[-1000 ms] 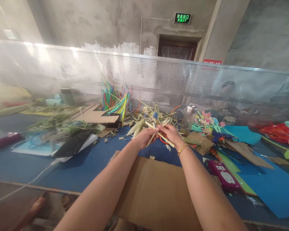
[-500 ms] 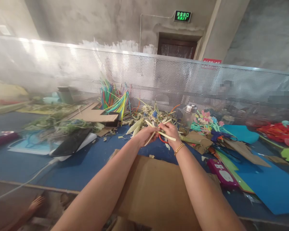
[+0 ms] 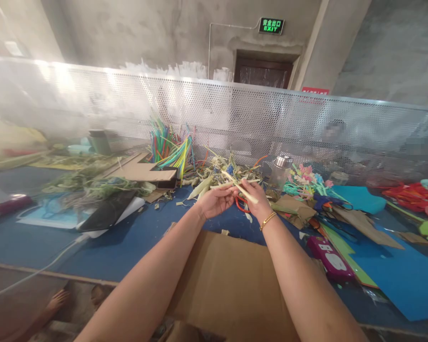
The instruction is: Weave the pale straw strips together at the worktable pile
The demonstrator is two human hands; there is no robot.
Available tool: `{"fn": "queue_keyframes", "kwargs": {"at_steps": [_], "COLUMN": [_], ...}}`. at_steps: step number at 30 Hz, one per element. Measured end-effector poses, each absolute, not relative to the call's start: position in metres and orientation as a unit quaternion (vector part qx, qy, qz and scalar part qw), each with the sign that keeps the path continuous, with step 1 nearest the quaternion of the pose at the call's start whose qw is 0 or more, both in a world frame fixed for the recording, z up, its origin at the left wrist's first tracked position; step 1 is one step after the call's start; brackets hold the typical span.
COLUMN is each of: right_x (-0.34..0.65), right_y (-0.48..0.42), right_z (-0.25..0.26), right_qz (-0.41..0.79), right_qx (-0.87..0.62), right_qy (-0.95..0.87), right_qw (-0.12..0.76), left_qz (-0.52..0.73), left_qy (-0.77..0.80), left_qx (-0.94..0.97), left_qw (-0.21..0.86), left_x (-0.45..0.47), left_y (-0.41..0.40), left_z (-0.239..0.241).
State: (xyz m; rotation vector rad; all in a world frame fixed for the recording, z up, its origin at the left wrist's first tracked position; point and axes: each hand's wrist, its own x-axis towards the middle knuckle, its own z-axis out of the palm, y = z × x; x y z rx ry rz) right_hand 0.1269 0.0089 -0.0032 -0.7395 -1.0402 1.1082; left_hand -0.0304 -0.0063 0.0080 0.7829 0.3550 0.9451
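Above worktop [image 3: 135, 247]: both hands work pale leaf strips [image 3: 240, 189].
Left hand [image 3: 214, 202]: fingers pinch strip ends.
Right hand [image 3: 255, 202]: fingers closed on strips.
Technique: judged best with even tension and flat, untwisted strips.

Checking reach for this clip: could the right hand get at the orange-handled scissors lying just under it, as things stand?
Probably yes. The orange-handled scissors lie on the blue table directly below the right hand, nothing covering them. But that hand's grip is on pale leaf strips, shared with the left hand.
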Motion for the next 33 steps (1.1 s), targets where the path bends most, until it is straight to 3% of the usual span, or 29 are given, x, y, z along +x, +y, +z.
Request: {"fn": "queue_keyframes", "kwargs": {"at_steps": [7, 12, 18, 33], "right_x": [0.127, 0.138, 0.13, 0.121], "right_y": [0.002, -0.001, -0.001, 0.004], "right_z": [0.005, 0.012, 0.009, -0.001], "right_qz": [0.521, 0.557, 0.6, 0.541], "right_qx": [-0.316, -0.305, -0.304, -0.306], "right_qy": [-0.471, -0.427, -0.514, -0.485], "right_qw": [0.638, 0.643, 0.532, 0.615], "left_qz": [0.51, 0.466, 0.416, 0.399], "left_qy": [0.216, 0.232, 0.249, 0.21], "left_qx": [0.374, 0.38, 0.4, 0.444], "left_qw": [0.744, 0.765, 0.778, 0.774], "left_x": [-0.025, -0.027, -0.028, -0.021], "left_y": [-0.004, -0.004, -0.007, -0.01], "left_z": [0.007, 0.008, 0.007, 0.012]}}
